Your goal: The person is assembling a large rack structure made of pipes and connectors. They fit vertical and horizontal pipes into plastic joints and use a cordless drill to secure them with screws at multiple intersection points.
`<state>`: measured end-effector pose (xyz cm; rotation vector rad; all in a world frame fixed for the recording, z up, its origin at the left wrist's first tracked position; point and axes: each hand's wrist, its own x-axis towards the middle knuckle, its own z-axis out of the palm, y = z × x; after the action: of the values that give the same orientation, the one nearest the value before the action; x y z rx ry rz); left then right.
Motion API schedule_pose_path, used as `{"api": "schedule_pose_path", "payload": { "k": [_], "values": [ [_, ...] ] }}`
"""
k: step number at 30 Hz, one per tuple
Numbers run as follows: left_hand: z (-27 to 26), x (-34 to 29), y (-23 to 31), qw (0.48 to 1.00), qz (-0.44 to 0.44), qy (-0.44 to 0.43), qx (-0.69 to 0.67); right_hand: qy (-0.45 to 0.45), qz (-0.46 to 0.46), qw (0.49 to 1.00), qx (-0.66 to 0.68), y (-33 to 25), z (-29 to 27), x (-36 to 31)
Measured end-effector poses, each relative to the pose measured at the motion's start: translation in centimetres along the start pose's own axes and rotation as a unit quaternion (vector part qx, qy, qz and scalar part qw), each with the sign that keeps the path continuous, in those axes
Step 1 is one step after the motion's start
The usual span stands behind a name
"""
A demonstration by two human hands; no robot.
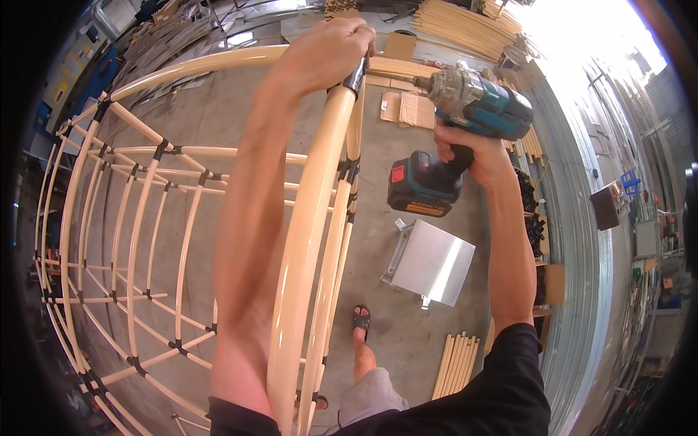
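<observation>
My left hand (pixel 326 57) reaches up to the top corner of a tall rack of cream-coloured tubes (pixel 309 218). Its fingers curl over the black pipe joint (pixel 356 80) there, and part of the joint is hidden beneath them. In my right hand (pixel 465 144) is a teal and black cordless impact driver (pixel 488 107), held by its grip. The driver's metal nose points left, toward the corner joint, with a gap between them. A large battery pack (pixel 423 185) hangs below the grip.
The rack's lattice of tubes and black joints fills the left side. On the floor lie a silvery metal panel (pixel 435 263), a row of short cream tubes (pixel 456 363) and flattened cardboard (pixel 408 109). Long metal profiles (pixel 574 291) run along the right; more tubes (pixel 465 27) lie at the back.
</observation>
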<state>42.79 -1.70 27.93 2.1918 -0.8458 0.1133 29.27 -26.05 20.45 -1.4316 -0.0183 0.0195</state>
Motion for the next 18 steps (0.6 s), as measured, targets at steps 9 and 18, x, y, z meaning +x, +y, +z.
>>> {"api": "schedule_pose_path", "payload": {
  "k": [9,18],
  "values": [
    [-0.2,-0.1,0.5,1.000,-0.003,-0.013,-0.021,0.008,-0.029,1.000,-0.003,0.5,0.4,0.2],
    [-0.2,0.1,0.2,0.998,-0.006,-0.031,-0.061,-0.017,-0.048,0.998,-0.045,-0.4,0.2,0.5]
  ]
}}
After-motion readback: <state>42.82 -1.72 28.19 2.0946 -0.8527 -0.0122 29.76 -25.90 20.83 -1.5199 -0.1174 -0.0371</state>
